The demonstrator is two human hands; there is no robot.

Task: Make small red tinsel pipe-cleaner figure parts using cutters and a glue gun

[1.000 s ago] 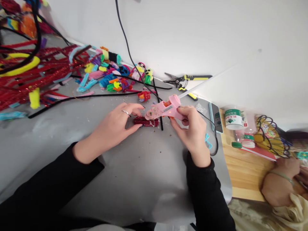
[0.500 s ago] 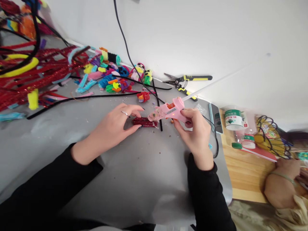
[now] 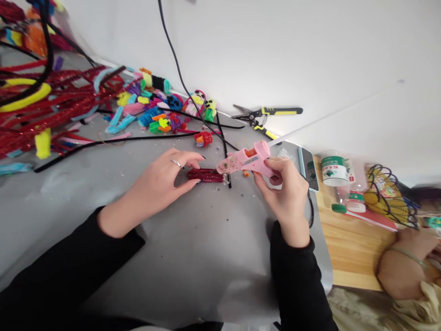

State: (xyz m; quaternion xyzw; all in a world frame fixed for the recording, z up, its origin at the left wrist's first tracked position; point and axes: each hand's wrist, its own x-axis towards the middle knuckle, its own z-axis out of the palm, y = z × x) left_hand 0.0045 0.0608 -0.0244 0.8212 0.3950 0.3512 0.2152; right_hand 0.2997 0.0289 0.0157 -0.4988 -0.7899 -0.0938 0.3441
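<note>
My left hand (image 3: 165,177) pinches a short bundle of dark red tinsel pipe cleaner (image 3: 208,175) between thumb and fingers, close above the grey table. In my right hand (image 3: 284,188) is a pink hot glue gun (image 3: 250,158), its nozzle pointing left at the bundle's right end. A long clear glue stick (image 3: 327,111) sticks out of the gun's back toward the upper right. Thin glue strands and crumbs cling around the nozzle. Just beyond my left hand lies a small red coil with an orange middle (image 3: 203,139).
Wire strippers (image 3: 263,115) with black and yellow handles lie by the wall. Loose pipe cleaners (image 3: 69,96) and small fuzzy figures (image 3: 203,103) crowd the left and back. A phone (image 3: 310,170) and bottles (image 3: 334,168) stand right. Another person's arm (image 3: 401,262) rests at lower right.
My right hand has drawn the glue gun slightly right, and its nozzle has slid toward the bundle's right end. My left hand keeps its pinch, nearly in place.
</note>
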